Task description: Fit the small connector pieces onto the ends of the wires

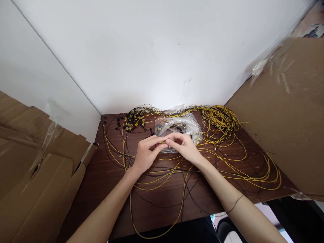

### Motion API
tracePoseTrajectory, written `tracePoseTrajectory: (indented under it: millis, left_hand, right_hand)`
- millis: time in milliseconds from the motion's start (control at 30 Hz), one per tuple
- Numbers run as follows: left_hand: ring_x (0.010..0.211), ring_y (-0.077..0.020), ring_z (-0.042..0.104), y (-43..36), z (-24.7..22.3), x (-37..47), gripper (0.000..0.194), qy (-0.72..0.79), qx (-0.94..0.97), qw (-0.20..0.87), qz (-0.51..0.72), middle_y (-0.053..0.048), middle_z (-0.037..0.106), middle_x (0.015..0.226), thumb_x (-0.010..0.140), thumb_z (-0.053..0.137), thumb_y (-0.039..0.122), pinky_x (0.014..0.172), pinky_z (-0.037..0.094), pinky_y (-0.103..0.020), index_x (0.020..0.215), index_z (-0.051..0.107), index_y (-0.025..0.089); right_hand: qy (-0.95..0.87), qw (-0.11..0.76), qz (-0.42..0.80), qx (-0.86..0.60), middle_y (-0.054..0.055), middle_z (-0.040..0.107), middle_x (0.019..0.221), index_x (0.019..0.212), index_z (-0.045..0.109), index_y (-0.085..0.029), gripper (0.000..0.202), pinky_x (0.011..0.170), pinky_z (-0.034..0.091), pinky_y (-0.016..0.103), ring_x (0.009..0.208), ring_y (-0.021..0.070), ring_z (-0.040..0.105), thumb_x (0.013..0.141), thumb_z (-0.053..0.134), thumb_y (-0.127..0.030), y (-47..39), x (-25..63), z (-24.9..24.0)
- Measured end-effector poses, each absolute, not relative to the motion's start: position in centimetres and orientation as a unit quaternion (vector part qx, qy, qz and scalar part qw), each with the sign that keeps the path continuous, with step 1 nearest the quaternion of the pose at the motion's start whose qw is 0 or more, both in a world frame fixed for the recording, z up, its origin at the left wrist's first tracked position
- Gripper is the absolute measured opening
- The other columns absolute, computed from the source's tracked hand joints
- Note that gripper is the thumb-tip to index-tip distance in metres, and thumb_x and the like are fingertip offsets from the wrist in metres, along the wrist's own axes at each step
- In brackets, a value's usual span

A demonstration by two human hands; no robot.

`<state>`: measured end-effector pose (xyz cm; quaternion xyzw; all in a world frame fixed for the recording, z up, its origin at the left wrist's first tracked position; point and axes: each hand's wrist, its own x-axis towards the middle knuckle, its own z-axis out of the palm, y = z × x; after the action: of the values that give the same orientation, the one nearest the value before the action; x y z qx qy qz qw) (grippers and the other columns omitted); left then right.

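My left hand (pixel 149 152) and my right hand (pixel 184 147) meet above the middle of the table, thumbs and fingertips pinched together. Between them is a small yellow connector piece (pixel 163 142), mostly covered by the fingers. Just behind the hands lies a clear plastic bag (pixel 193 125) with small black and yellow parts in it. Loose yellow wires (pixel 152 189) and thin black ones run across the table under both hands. To the left of the bag sits a cluster of black and yellow connectors (pixel 133 120) with wires attached.
A coiled bundle of yellow and black wires (pixel 222 121) rests at the back right of the brown table (pixel 101 199). Cardboard (pixel 283 118) walls the right side, and more cardboard (pixel 37 175) stands at left. A white wall (pixel 162 57) rises behind.
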<state>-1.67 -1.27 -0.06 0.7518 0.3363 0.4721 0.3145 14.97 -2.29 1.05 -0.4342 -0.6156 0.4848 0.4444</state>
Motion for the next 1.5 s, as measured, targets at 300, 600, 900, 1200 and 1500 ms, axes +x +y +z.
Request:
tracePoseTrajectory:
  millis: [300,600,900,1200,1500]
  left_hand:
    - [0.064,-0.0122,0.056,-0.8,-0.4,-2.4,0.019,0.388,0.705,0.347,0.482,-0.002,0.063,0.070,0.074,0.067,0.028,0.062,0.045,-0.023,0.089,0.068,0.017]
    - [0.058,-0.0102,0.056,1.4,0.2,-4.6,0.023,0.479,0.567,0.317,0.591,0.001,0.059,0.064,0.068,0.069,0.027,0.058,0.046,-0.021,0.088,0.067,0.015]
    - [0.052,-0.0074,0.054,3.5,-0.2,-7.0,0.032,0.480,0.368,0.346,0.717,0.001,0.059,0.061,0.063,0.072,0.031,0.051,0.043,-0.019,0.088,0.065,0.012]
    - [0.055,-0.0082,0.057,4.4,-0.4,-7.6,0.032,0.475,0.327,0.335,0.745,0.000,0.061,0.062,0.061,0.073,0.028,0.055,0.047,-0.020,0.085,0.064,0.011]
    - [0.056,-0.0092,0.058,6.0,-0.9,-8.6,0.034,0.508,0.298,0.301,0.750,0.000,0.060,0.062,0.060,0.071,0.030,0.054,0.046,-0.021,0.086,0.063,0.010]
  right_hand:
    - [-0.605,0.431,0.547,-0.386,0.000,0.063,0.069,0.104,0.060,-0.018,0.030,0.063,0.046,0.025,0.062,0.0107,0.056,0.077,0.063,-0.031,-2.6,14.8,0.9]
    - [-0.403,0.609,0.599,-0.329,0.000,0.061,0.066,0.085,0.066,-0.021,0.018,0.061,0.046,0.027,0.060,0.0109,0.052,0.077,0.062,-0.036,-2.0,16.6,2.3]
    - [-0.293,0.770,0.517,-0.231,-0.001,0.055,0.064,0.077,0.064,-0.025,0.009,0.063,0.047,0.028,0.060,0.0110,0.049,0.077,0.055,-0.026,-0.8,21.5,3.2]
    - [-0.206,0.839,0.481,-0.150,-0.002,0.065,0.065,0.078,0.066,-0.022,0.033,0.059,0.049,0.021,0.056,0.0055,0.057,0.093,0.037,-0.023,-1.2,27.6,8.4]
    - [-0.280,0.860,0.322,-0.280,-0.003,0.073,0.073,0.063,0.067,-0.021,0.046,0.052,0.043,0.016,0.046,-0.0015,0.055,0.093,0.032,-0.026,0.4,34.8,16.2]
